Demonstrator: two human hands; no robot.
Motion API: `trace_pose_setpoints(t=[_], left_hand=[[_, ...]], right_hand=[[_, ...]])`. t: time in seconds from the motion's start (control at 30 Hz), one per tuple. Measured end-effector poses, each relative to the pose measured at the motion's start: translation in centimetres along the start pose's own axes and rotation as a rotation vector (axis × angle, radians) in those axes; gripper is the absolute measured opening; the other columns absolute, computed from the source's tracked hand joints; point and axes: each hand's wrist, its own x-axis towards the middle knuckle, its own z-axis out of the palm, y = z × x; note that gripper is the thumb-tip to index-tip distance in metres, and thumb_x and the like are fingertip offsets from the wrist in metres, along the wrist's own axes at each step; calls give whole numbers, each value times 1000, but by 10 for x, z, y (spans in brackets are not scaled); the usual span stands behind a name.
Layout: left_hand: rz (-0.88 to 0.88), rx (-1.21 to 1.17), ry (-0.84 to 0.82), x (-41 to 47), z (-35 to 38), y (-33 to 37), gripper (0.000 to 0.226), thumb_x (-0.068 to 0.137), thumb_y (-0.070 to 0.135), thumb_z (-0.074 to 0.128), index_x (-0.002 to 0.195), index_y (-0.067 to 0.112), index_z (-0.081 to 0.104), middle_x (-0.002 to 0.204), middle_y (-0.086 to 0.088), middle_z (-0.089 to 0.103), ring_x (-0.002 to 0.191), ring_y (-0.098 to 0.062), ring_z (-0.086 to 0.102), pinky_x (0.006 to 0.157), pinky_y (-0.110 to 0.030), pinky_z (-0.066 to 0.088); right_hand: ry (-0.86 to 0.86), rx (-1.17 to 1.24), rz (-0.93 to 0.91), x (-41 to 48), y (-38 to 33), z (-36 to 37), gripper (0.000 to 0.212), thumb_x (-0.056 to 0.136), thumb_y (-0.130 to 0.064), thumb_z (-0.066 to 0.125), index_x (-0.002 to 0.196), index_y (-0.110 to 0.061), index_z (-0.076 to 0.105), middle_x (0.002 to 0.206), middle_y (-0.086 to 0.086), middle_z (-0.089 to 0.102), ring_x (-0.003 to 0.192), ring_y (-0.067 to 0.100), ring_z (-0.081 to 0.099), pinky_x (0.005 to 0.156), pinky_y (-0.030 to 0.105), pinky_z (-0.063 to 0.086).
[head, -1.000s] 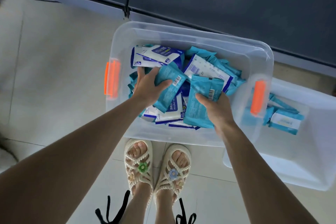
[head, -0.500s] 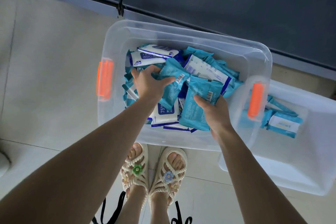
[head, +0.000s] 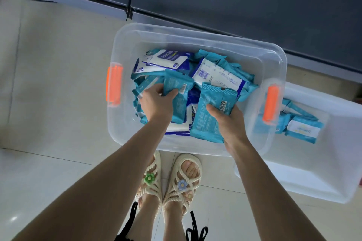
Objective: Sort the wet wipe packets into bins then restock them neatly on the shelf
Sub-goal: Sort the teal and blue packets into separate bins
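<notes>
Our right hand (head: 232,123), fingers clenched on a teal packet (head: 210,117), is nearer the side bin (head: 313,184) beyond the tub (head: 195,35)'s right edge; our left hand (head: 156,103) grips a second packet (head: 177,94).

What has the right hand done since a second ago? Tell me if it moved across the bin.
No. The right hand stays equally close to the right orange handle, gripping a teal packet.
</notes>
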Motion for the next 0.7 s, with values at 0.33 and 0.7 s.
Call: trace_pose_setpoints(t=[0.33, 0.7], left_hand=[[-194, -8, -332, -17, -43, -13, 51, 71, 17, 82, 112, 15, 52, 97, -4, 65, 74, -18, 64, 55, -27, 52], [-154, 77, -553, 1, -51, 5, 76, 69, 0, 79, 135, 11, 42, 114, -7, 60, 100, -25, 61, 85, -42, 53]], right_hand=[[-61, 224, 245, -22, 9, 8, 30, 85, -12, 69, 114, -16, 62, 112, 5, 70, 103, 25, 66, 95, 51, 50], [-213, 248, 275, -14, 2, 7, 32, 89, -11, 64, 119, -17, 59, 117, 7, 68, 107, 25, 65, 92, 51, 52]])
